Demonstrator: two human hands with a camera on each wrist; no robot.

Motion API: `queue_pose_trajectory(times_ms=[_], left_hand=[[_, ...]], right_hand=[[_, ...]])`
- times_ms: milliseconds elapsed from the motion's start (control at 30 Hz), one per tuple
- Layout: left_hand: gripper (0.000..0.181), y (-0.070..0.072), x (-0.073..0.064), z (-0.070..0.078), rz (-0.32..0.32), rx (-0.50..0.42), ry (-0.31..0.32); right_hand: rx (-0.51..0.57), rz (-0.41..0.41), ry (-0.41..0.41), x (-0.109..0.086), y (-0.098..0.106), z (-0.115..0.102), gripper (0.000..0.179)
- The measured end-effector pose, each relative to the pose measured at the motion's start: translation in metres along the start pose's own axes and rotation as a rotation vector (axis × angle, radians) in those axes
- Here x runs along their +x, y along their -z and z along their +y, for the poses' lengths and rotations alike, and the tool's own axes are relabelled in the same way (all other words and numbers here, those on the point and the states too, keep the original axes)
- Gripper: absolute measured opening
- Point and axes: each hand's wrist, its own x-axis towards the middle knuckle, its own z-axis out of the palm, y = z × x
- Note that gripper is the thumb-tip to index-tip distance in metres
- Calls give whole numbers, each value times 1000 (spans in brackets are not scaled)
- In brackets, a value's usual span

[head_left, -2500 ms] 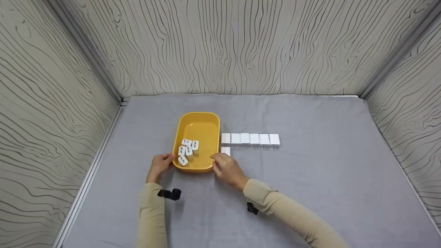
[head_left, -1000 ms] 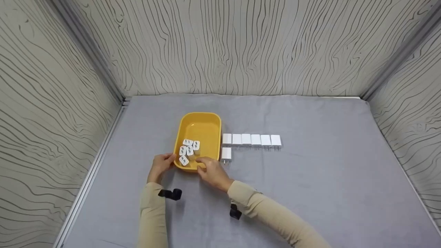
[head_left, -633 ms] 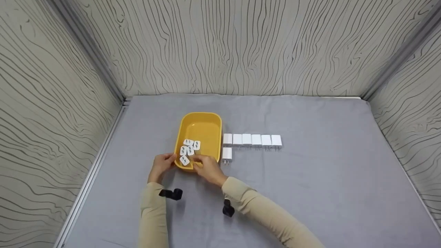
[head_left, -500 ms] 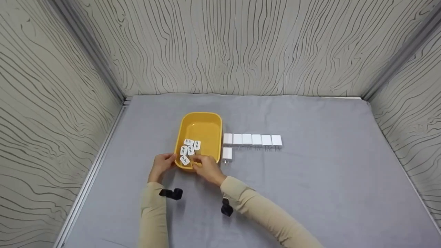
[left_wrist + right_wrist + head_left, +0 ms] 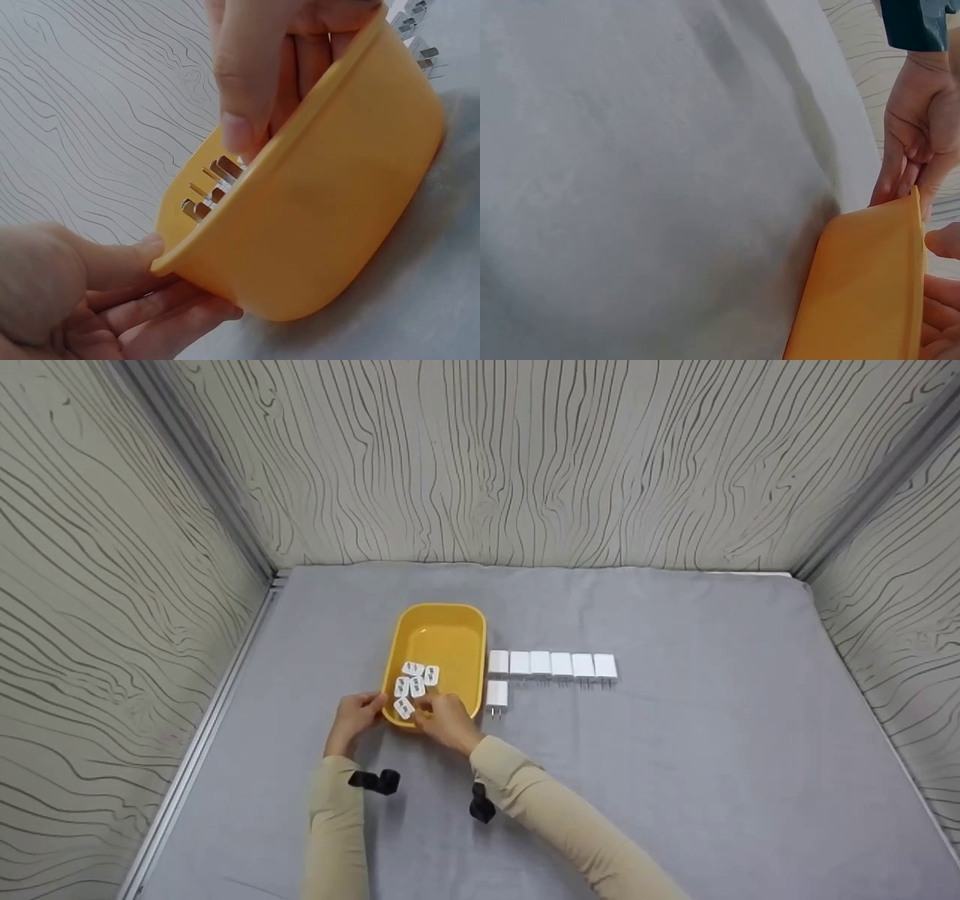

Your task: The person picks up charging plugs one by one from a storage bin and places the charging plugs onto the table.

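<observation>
In the head view a yellow tray (image 5: pixel 450 641) stands on the grey cloth with several white plug chargers (image 5: pixel 417 685) in its near left part, prongs up. My left hand (image 5: pixel 355 721) pinches the tray's near left rim; the left wrist view shows the thumb (image 5: pixel 120 259) on top of the rim and fingers beneath. Over the near wall reaches my right hand (image 5: pixel 448 721), its fingertips right beside the nearest chargers. Upright metal prongs (image 5: pixel 225 169) show below its thumb (image 5: pixel 238 131) in the left wrist view. I cannot tell whether the right fingers grip a charger.
Right of the tray, several white chargers (image 5: pixel 540 663) lie side by side in a row, prongs toward me. One more charger (image 5: pixel 497 693) lies just in front of the row's left end. Patterned walls (image 5: pixel 480 465) enclose the back and sides.
My right hand has let go of the charger below the row and moved left into the tray, up to the chargers there. My left hand stays on the rim.
</observation>
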Motion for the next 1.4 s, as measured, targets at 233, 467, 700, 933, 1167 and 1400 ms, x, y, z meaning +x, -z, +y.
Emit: queue_pose_trajectory(times_ms=[233,467,700,933,1167,1400], left_hand=[[35,0,0,-1,3,20,-21],[36,0,1,1,-9,17,3],[36,0,0,1,-7,14,17],[37,1,1,1,-12,20,23],[38,2,1,1,-28,53,14],[36,1,1,2,-32,-13,27]], right_hand=[[-32,-53,-35,6,-2,1,25],[-36,-53,-57,11,-2,2,24],[-31,-48,-86,13,-4,0,26],[-31,-46,-101,15,-7,0,24],[-39,-65,-126,18,-9,-1,24],[-60,-53,-122,18,-10,-2,23]])
